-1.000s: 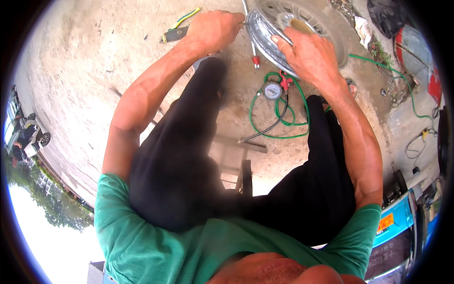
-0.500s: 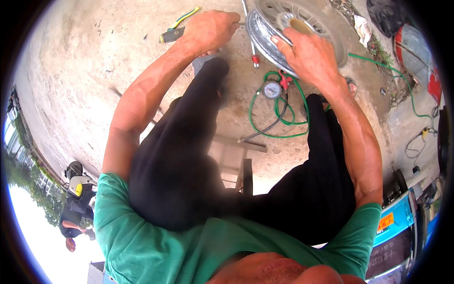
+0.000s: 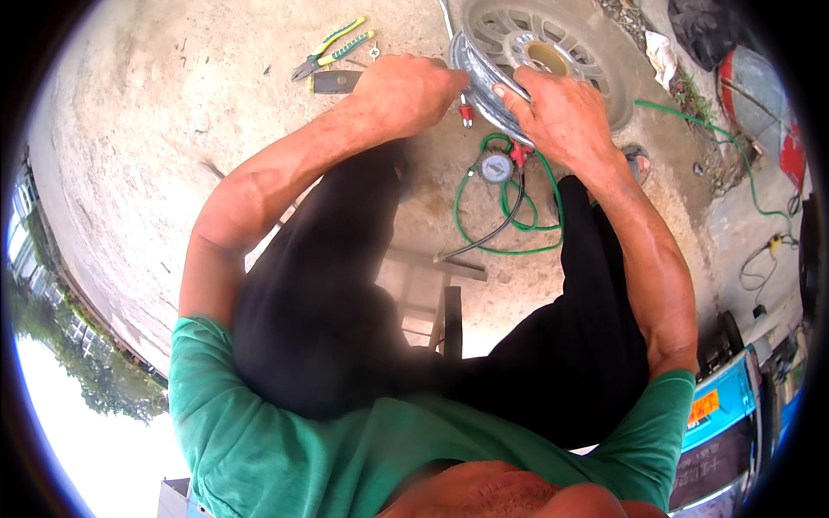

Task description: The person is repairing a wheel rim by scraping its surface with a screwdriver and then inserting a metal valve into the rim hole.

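A silver wheel rim [image 3: 553, 39] with grey spokes stands on the concrete at the top of the head view. My left hand [image 3: 413, 91] is closed on its shiny near edge from the left side. My right hand [image 3: 557, 112] grips the same edge a little to the right, fingers curled over the metal. Both forearms reach up from my green shirt, past my black trousers. Just below the rim lies a round pressure gauge [image 3: 496, 167] on a coiled green hose [image 3: 484, 216].
Yellow-and-green pliers [image 3: 332, 47] and a flat dark tool [image 3: 332, 82] lie on the concrete left of the rim. A wooden stool [image 3: 436, 298] is under me. A green hose [image 3: 734, 164] runs right toward a red-and-grey tank [image 3: 764, 95]. A blue vehicle panel [image 3: 721, 401] sits lower right.
Both hands keep their hold on the rim's edge with hardly any shift. At the far left edge, a person with a motorbike passed through and is gone now.
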Available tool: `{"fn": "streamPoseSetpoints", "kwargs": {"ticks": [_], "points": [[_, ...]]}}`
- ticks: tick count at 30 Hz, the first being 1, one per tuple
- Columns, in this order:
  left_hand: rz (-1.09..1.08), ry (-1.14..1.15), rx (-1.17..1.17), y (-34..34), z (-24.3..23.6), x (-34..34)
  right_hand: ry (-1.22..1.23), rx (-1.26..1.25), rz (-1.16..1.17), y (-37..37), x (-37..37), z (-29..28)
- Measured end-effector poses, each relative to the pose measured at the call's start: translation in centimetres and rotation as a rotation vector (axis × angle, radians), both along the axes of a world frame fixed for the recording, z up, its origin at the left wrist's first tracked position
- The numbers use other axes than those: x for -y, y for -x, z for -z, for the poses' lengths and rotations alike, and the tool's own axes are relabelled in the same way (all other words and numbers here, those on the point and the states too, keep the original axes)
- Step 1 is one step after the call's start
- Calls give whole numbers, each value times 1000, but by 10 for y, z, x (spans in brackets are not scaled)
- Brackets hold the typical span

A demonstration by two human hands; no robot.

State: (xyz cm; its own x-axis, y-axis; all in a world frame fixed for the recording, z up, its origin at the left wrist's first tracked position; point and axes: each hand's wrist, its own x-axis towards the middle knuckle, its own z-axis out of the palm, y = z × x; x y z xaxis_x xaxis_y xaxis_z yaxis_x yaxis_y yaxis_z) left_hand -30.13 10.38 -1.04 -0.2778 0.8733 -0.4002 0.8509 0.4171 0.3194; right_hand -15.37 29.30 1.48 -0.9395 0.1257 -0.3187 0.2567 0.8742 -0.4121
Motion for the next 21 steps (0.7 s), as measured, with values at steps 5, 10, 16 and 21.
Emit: {"fn": "streamPoseSetpoints", "kwargs": {"ticks": [5, 10, 16, 21], "points": [[-395, 386, 275, 26, -8, -17, 54, 5, 7, 2, -2, -3], [-214, 114, 46, 34, 26, -2, 48, 34, 30, 8, -4, -8], [-131, 52, -9, 48, 24, -15, 33, 74, 21, 9, -6, -11], [-134, 114, -5, 48, 48, -21, 46, 131, -15, 9, -1, -17]]}}
